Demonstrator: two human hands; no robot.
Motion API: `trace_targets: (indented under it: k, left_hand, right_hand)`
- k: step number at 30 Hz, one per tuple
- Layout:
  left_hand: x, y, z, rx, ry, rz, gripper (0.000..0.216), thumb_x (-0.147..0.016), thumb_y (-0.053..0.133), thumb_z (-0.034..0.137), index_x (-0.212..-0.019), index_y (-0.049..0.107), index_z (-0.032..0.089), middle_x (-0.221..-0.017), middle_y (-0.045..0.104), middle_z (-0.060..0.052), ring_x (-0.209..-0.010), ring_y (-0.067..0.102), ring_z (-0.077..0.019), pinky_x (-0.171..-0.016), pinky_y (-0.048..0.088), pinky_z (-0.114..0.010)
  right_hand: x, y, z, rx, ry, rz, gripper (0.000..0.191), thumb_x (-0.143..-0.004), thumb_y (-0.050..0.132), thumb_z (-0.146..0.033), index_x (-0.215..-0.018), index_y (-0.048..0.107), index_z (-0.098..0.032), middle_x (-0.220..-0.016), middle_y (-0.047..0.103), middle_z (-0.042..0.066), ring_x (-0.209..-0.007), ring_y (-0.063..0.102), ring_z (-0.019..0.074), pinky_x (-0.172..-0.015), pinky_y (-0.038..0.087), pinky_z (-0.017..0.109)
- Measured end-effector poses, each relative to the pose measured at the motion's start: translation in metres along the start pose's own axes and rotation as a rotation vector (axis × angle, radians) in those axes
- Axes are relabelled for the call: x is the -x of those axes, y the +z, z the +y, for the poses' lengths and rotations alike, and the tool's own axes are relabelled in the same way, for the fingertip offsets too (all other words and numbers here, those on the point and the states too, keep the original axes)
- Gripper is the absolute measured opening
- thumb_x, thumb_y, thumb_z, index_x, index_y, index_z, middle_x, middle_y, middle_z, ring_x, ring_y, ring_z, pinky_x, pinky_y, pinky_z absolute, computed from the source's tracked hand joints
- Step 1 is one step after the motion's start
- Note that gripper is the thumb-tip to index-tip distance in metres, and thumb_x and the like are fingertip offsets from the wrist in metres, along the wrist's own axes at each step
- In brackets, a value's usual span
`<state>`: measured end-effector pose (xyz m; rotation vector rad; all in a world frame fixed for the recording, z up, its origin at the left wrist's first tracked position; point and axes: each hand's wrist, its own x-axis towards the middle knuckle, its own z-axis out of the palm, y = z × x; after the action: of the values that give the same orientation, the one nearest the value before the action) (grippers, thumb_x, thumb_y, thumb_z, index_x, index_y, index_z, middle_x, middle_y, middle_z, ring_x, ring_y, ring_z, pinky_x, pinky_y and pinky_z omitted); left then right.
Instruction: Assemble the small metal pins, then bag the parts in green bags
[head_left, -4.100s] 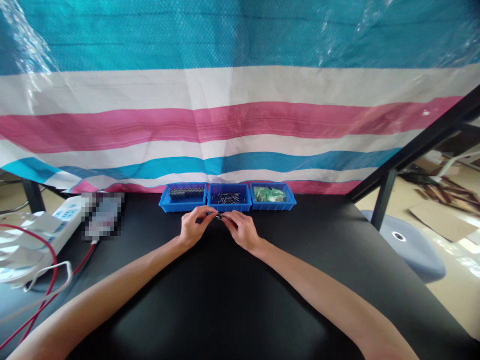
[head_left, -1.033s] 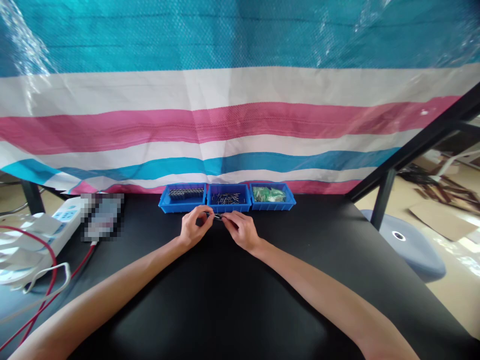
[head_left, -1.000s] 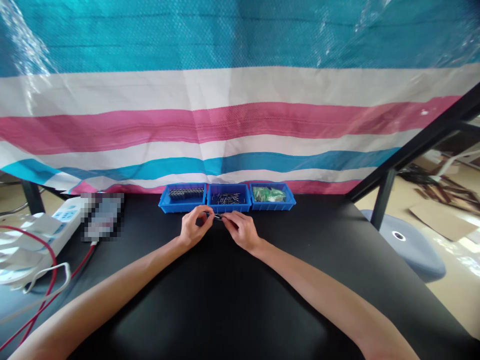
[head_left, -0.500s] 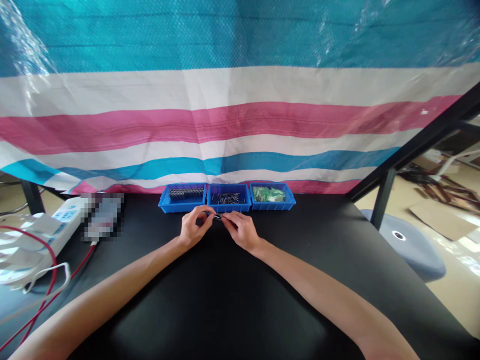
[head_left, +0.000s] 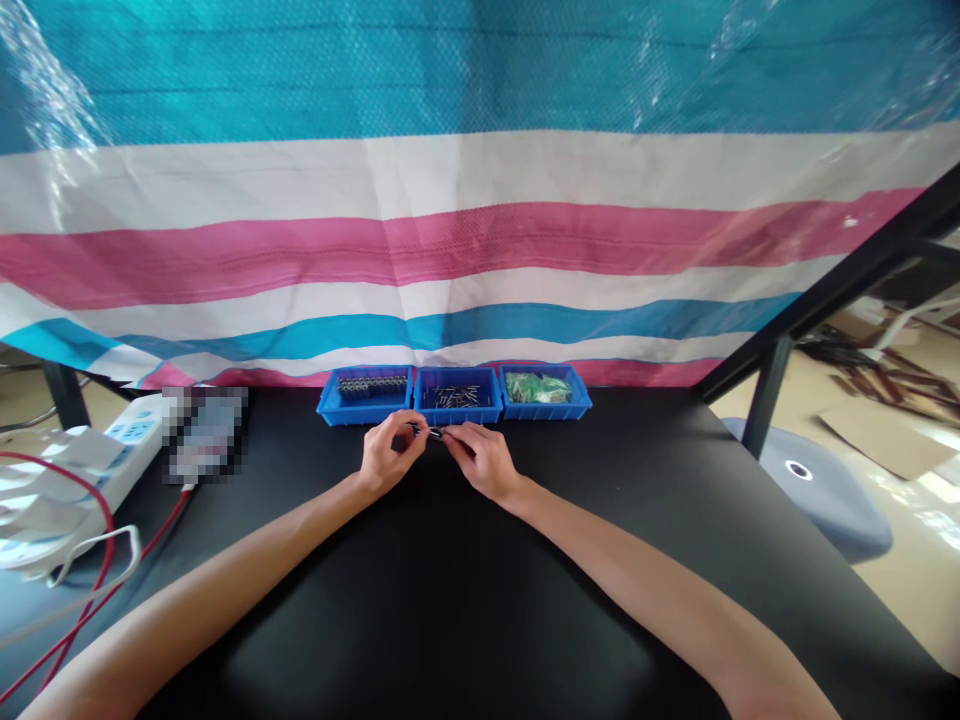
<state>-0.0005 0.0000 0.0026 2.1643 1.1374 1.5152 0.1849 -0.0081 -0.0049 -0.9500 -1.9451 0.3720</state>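
Note:
My left hand [head_left: 386, 460] pinches one end of a small dark, shiny, rod-like part [head_left: 436, 434] with thumb and index finger. At its other end, the fingertips of my right hand [head_left: 486, 462] are closed on it as well. The part's exact kind is too small to make out, and the fingers cover much of it. Just beyond my hands stands a middle blue bin [head_left: 459, 414] holding loose thin metal pins [head_left: 456, 397]. The left blue bin [head_left: 367, 410] has a row of short metal cylinders [head_left: 373, 386] along its back.
A right blue bin [head_left: 547, 411] contains green and white packets [head_left: 537, 388]. On the left of the black table [head_left: 435, 600] lie a white power strip [head_left: 124, 440], red cables [head_left: 169, 525] and a pixelated device [head_left: 206, 435]. A striped sheet [head_left: 450, 240] hangs behind.
Both hands stay almost in the same place. The small part between the fingertips shows a slightly different, brighter side; its shift is tiny.

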Motion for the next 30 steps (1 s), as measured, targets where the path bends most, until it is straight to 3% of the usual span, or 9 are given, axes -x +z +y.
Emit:
trace_targets:
  k: [30]
  left_hand:
    - [0.0020,0.0041,-0.0057,0.009,-0.003,0.041,0.016,-0.083,0.064,0.022,-0.098,0.061,0.017,-0.086,0.073,-0.004,-0.065,0.069,-0.0129,-0.065,0.057,-0.023]
  right_hand:
    - [0.0005,0.0015,0.0019,0.005,0.000,-0.001,0.020,-0.094,0.049,-0.026,-0.100,0.067,-0.019,-0.086,0.069,0.005,-0.077,0.066,0.0155,-0.072,0.052,0.026]
